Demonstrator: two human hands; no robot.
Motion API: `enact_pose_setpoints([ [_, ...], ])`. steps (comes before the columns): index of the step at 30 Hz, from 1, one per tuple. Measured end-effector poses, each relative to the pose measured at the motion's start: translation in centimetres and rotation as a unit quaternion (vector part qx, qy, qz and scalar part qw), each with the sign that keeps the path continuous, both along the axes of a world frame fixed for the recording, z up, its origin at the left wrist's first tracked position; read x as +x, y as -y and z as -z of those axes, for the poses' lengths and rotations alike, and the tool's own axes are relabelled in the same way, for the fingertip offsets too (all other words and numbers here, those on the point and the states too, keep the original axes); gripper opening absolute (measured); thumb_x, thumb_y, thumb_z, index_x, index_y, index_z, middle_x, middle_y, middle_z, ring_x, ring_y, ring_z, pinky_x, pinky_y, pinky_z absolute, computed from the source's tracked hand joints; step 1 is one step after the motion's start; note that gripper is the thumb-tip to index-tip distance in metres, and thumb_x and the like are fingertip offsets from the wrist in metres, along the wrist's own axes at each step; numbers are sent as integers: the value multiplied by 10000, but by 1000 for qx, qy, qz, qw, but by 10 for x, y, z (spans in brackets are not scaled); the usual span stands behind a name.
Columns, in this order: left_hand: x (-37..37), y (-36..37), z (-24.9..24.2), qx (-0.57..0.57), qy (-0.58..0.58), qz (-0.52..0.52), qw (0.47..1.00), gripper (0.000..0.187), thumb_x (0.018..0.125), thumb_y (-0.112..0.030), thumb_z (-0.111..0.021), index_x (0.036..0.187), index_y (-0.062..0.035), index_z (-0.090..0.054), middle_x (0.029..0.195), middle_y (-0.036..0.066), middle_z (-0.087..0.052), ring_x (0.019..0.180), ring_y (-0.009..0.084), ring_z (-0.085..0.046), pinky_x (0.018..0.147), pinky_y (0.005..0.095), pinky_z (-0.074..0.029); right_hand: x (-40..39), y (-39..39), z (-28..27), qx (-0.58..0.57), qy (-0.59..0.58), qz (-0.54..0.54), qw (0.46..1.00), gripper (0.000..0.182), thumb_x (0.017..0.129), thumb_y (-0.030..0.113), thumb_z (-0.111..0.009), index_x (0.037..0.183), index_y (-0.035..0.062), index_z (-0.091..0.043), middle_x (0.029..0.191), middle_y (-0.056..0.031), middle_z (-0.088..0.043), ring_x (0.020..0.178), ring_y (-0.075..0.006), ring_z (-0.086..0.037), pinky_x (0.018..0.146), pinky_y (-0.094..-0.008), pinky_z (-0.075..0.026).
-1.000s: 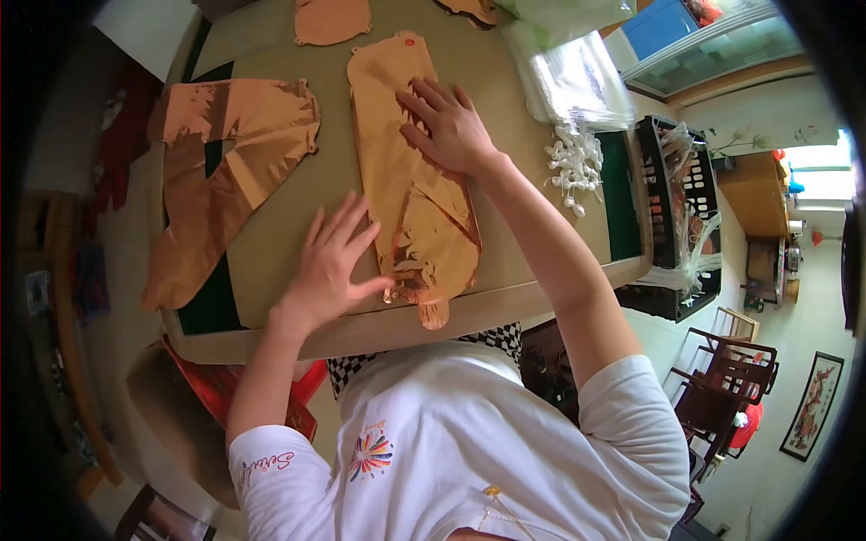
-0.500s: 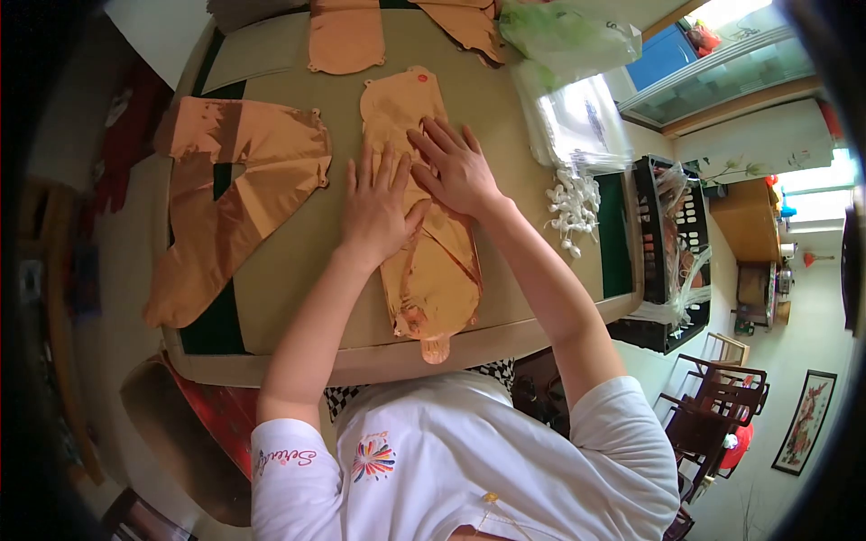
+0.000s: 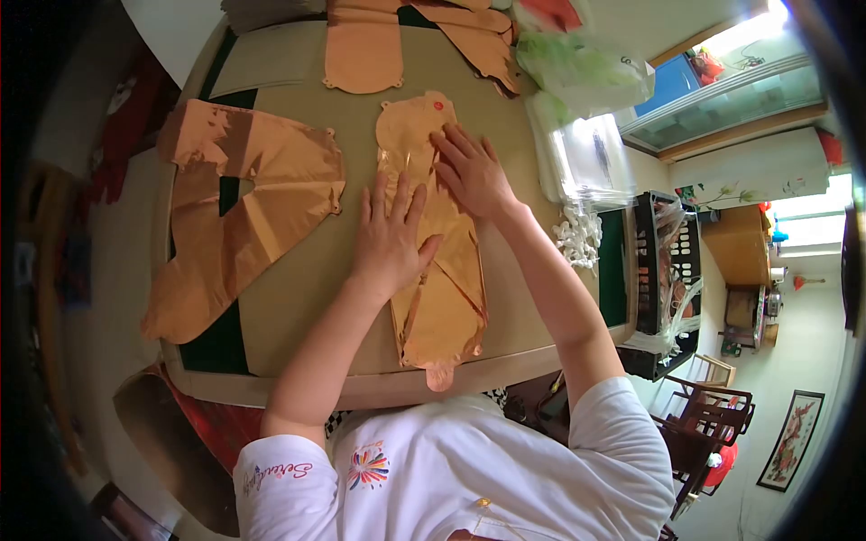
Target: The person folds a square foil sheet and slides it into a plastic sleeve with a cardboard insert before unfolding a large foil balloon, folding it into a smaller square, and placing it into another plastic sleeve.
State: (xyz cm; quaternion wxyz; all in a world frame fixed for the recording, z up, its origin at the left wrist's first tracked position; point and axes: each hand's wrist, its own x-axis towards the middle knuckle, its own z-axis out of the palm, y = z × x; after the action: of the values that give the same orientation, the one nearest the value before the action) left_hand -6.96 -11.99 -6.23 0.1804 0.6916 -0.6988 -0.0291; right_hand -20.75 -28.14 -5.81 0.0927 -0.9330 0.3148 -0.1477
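Note:
A long, folded rose-gold foil piece (image 3: 442, 307) lies upright in front of me, with a small red mark near its top and a tab at its bottom end. My left hand (image 3: 391, 236) rests flat on its left edge, fingers spread. Higher up, my right hand (image 3: 476, 176) lies on its right side with the fingers stretched out. Neither hand grips anything. To the left is a wider rose-gold foil piece (image 3: 271, 207), creased and with a gap through which green shows.
More foil pieces (image 3: 363, 54) lie at the table's far side. Clear plastic bags (image 3: 591, 158) and a bundle of white strings (image 3: 577, 239) are at the right. A black crate (image 3: 642, 261) stands beside the table (image 3: 316, 307); chairs (image 3: 713, 410) are beyond.
My hands have moved slightly apart on the foil, and the left hand has shifted down along it. The whole view has shifted slightly.

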Motion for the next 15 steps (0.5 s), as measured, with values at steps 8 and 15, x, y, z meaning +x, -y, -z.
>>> enact_pose_setpoints([
  [8, 0, 0, 1, 13, -11, -2, 1000, 703, 906, -453, -564, 1452, -51, -381, 1539, 199, -263, 1424, 440, -198, 1151, 584, -183, 27, 53, 8, 0, 18, 34, 999, 459, 983, 304, -483, 1420, 166, -455, 1493, -142, -396, 1403, -311, -336, 1121, -564, -247],
  [15, -1, 0, 5, -13, -29, -6, 999, 716, 892, -462, -581, 1440, -38, -397, 1533, 192, -271, 1414, 453, -202, 1143, 599, -186, 33, 1, -4, -64, 78, -91, 991, 342, 949, 222, -529, 1283, 182, -591, 1389, -138, -500, 1326, -351, -422, 1062, -570, -329],
])
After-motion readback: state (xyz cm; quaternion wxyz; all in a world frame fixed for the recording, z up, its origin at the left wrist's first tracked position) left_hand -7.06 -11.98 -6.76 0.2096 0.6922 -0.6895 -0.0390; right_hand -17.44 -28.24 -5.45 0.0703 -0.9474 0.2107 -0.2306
